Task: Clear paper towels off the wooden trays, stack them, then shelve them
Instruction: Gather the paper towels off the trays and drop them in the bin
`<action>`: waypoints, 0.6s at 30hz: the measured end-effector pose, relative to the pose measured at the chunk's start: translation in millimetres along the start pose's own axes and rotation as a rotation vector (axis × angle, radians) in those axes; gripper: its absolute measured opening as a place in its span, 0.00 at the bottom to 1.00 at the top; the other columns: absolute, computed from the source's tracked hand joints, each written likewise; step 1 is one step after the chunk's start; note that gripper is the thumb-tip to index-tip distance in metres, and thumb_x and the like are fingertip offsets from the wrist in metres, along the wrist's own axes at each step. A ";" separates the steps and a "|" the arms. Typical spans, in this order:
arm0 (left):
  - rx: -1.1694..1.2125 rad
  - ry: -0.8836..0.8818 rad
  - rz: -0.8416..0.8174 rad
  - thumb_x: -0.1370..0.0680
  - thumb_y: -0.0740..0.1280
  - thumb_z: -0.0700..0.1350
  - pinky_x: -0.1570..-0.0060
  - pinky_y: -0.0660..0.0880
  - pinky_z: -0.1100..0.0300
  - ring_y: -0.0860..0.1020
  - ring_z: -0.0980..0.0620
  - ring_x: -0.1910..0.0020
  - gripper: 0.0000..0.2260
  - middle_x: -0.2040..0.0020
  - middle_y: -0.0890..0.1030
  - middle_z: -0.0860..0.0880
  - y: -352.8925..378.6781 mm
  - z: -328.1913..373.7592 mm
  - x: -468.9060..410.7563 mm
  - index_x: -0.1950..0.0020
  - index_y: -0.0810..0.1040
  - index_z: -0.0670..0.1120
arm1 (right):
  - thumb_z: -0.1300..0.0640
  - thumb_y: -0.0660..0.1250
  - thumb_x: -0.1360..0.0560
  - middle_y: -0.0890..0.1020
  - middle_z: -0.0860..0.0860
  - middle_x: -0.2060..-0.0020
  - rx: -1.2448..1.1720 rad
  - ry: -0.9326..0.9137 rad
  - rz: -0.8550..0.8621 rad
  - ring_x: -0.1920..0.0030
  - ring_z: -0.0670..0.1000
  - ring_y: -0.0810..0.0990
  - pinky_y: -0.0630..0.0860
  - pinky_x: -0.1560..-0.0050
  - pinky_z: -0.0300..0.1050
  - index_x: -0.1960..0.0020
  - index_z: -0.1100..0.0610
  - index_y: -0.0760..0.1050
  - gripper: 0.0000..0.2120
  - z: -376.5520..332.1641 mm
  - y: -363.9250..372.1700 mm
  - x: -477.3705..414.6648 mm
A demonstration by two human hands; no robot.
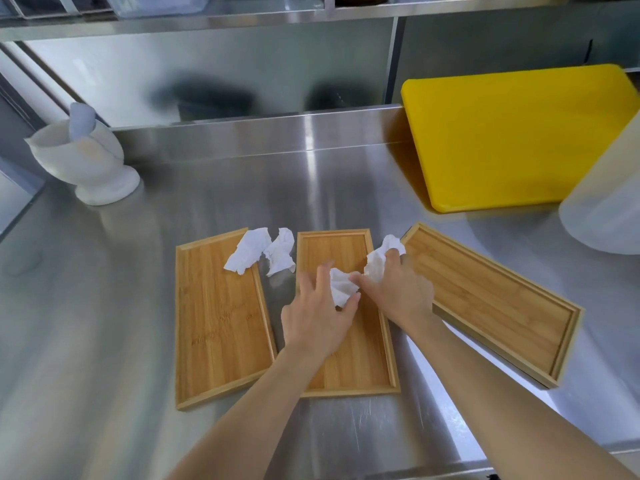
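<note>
Three wooden trays lie side by side on the steel counter: a left tray (221, 320), a middle tray (360, 362) and a right tray (491, 296). My left hand (317, 313) is over the middle tray, fingers closed on a crumpled paper towel (341, 287). My right hand (398, 289) grips another crumpled paper towel (379, 259) at the middle tray's right rim. A loose towel (247, 251) rests on the left tray's far corner. Another loose towel (281, 252) lies in the gap between the left and middle trays.
A yellow cutting board (512, 140) leans at the back right. A translucent white container (606, 209) stands at the right edge. A white mortar with a pestle (86, 161) sits at the back left. A steel shelf (207, 19) runs overhead.
</note>
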State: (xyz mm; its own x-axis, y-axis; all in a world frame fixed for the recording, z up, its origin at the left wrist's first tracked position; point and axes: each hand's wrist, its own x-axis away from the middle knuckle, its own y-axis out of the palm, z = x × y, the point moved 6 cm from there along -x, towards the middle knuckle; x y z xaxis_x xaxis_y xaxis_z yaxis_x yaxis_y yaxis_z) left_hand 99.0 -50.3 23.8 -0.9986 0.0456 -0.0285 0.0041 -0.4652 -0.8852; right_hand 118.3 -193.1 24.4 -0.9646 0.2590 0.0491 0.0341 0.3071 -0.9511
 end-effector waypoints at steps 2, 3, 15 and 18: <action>-0.082 0.026 -0.043 0.25 0.59 0.62 0.54 0.75 0.55 0.76 0.48 0.44 0.26 0.35 0.68 0.48 10.1 3.2 -2.9 0.29 0.57 0.56 | 0.35 0.57 0.27 0.73 0.58 0.37 0.030 -0.013 -0.012 0.43 0.60 0.77 0.74 0.55 0.48 0.33 0.58 0.62 0.33 -1.2 2.4 -2.4; -0.105 0.033 -0.063 0.24 0.59 0.61 0.54 0.75 0.55 0.75 0.48 0.43 0.26 0.35 0.68 0.47 14.4 4.0 -3.6 0.29 0.58 0.57 | 0.36 0.56 0.26 0.73 0.57 0.37 0.048 -0.025 -0.013 0.44 0.60 0.78 0.74 0.55 0.47 0.33 0.57 0.63 0.31 -1.6 3.2 -4.6; -0.191 0.061 -0.046 0.21 0.56 0.50 0.55 0.73 0.59 0.74 0.51 0.43 0.16 0.38 0.74 0.49 20.3 -7.4 -13.8 0.34 0.68 0.48 | 0.54 0.59 0.24 0.73 0.56 0.42 -0.042 -0.110 0.065 0.52 0.55 0.77 0.66 0.62 0.42 0.43 0.60 0.75 0.15 -0.6 8.3 -25.6; -0.144 0.056 -0.018 0.21 0.57 0.48 0.51 0.73 0.60 0.74 0.52 0.40 0.15 0.36 0.74 0.49 9.1 -10.6 -18.7 0.35 0.70 0.47 | 0.55 0.64 0.27 0.76 0.58 0.47 -0.120 -0.122 0.178 0.52 0.56 0.77 0.66 0.60 0.42 0.48 0.64 0.77 0.14 -9.3 -3.4 -28.0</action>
State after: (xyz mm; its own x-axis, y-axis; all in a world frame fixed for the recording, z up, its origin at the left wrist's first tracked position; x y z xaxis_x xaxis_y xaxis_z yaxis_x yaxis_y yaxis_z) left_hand 118.2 -46.0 11.3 -0.9940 0.1042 -0.0345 -0.0021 -0.3321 -0.9433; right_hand 147.7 -192.9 29.1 -0.9647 0.2090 -0.1602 0.2303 0.3744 -0.8982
